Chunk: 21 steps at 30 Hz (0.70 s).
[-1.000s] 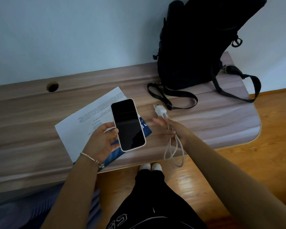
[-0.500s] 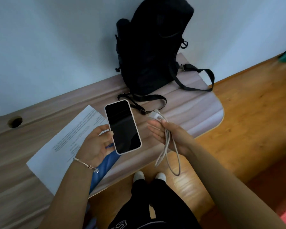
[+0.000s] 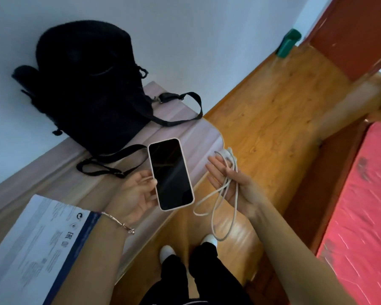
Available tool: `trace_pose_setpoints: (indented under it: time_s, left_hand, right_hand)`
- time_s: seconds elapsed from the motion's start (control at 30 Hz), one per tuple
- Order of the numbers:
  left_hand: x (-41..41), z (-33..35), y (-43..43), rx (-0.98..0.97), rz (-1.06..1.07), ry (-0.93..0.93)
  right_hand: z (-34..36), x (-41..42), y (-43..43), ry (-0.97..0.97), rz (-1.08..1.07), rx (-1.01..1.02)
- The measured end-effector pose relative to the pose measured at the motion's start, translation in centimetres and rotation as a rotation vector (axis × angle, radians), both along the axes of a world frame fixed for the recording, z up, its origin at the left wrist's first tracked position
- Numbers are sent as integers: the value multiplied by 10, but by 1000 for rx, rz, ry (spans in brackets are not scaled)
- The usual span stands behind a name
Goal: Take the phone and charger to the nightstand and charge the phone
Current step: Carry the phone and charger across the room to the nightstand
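Observation:
My left hand (image 3: pixel 136 192) holds the phone (image 3: pixel 171 173), a dark-screened handset in a pale case, upright by its lower left edge above the desk's corner. My right hand (image 3: pixel 229 179) lies palm up to the right of it, with the white charger (image 3: pixel 226 154) at its fingertips and the white cable (image 3: pixel 220 201) looped over the palm and hanging down in loose coils over the floor. Both hands are off the desk. No nightstand is in sight.
A black backpack (image 3: pixel 90 84) with trailing straps stands on the wooden desk (image 3: pixel 185 126) against the wall. Printed papers (image 3: pixel 37 243) lie at the lower left. Wooden floor (image 3: pixel 273 111) stretches to the right, where a red mattress (image 3: pixel 361 205) and a red-brown door (image 3: pixel 352 31) show.
The view has swung to the right, so the desk slid left and the floor, bed and door came in. My hands carry the phone and charger away from the desk; the right palm has turned up.

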<state>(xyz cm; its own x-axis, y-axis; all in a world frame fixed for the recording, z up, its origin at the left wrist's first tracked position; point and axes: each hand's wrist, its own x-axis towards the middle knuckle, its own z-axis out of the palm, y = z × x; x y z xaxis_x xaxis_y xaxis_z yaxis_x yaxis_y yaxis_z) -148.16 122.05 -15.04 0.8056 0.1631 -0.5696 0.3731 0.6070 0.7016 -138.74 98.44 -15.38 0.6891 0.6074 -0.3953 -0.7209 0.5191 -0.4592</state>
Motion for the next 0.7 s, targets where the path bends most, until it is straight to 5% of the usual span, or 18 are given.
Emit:
trace_pose_setpoints:
  time_s: [0.3, 0.7]
  left_hand:
    - [77, 25, -76, 54, -218, -33]
    - [150, 36, -168, 136, -426, -68]
  right_hand:
    - [15, 20, -103, -27, -194, 69]
    - [20, 52, -200, -93, -183, 10]
